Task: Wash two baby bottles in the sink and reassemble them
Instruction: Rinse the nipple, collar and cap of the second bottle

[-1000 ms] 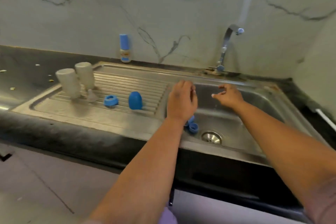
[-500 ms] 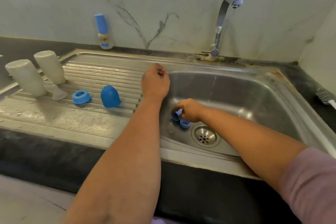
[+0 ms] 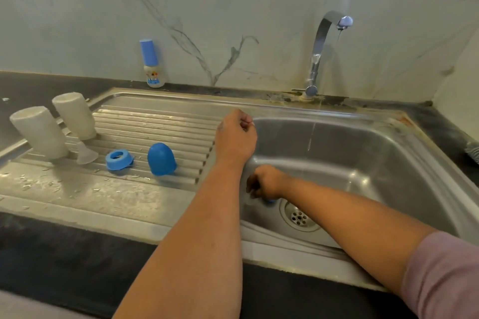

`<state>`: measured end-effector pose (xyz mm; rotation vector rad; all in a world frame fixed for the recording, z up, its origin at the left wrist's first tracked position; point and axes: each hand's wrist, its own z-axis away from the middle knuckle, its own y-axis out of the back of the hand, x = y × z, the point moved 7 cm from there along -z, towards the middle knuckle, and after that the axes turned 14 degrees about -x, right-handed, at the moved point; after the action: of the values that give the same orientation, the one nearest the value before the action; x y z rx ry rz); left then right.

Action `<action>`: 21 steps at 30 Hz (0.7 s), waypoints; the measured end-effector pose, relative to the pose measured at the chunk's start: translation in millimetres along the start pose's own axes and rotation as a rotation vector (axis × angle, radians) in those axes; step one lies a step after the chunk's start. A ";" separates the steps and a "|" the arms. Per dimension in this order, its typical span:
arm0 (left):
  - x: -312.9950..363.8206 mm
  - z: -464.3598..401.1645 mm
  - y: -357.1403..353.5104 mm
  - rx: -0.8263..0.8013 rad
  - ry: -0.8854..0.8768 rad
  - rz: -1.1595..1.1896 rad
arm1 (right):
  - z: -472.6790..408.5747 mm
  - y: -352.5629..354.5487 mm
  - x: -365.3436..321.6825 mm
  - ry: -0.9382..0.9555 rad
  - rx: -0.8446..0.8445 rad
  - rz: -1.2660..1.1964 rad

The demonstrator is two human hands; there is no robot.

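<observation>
Two frosted plastic baby bottle bodies stand inverted on the steel drainboard, beside a blue screw ring and blue domed cap. Right hand — fingers curled — grips a small blue part low in the sink basin; left hand hovers loosely fisted at the basin's edge, what it pinches — if anything — unclear.

The right hand reaches low into the sink beside the drain, fingers curled over a blue part. The left hand hangs loosely curled above the sink's edge. On the drainboard stand two inverted bottles, a blue ring and a blue cap.
</observation>
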<state>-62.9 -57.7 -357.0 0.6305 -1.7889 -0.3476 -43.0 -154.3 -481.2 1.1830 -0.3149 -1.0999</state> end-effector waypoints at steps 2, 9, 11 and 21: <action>-0.9 -0.9 -6.0 -0.017 0.026 -0.002 | 21.3 34.1 11.5 -0.038 0.145 -0.166; 19.3 6.7 -75.4 -0.185 0.014 0.110 | 124.4 96.2 118.9 -0.187 0.906 -1.188; 29.4 6.1 -99.2 -0.243 -0.001 0.085 | 131.5 95.2 134.2 -0.204 0.955 -1.236; 12.7 -29.8 -137.7 -0.288 0.139 0.231 | 120.3 113.8 138.4 -0.035 1.050 -1.385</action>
<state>-4.1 -174.4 -411.0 0.2357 -1.6193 -0.3840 -2.6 -340.8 -380.2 2.4657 -0.0220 -2.2697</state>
